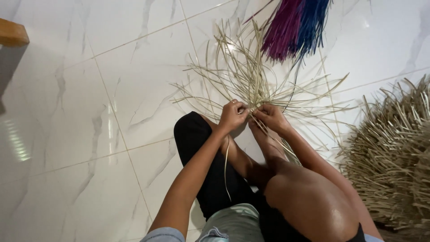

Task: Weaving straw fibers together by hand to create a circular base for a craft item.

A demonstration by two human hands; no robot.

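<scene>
my left hand (232, 115) and right hand (270, 117) pinch the pale strips (244, 74) shut where they cross, fingers closed tight there, so the loose ends fan over the floor (80, 112).

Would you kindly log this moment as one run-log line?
left hand: pinching pale straw strips | right hand: gripping same strips | strips fan over white marble floor | purple and blue strips beyond | woven straw pile at right

We see a glossy white marble-veined tiled floor (80, 112) with pale glare at left, and a brown wooden furniture edge (12, 33) far left.
</scene>
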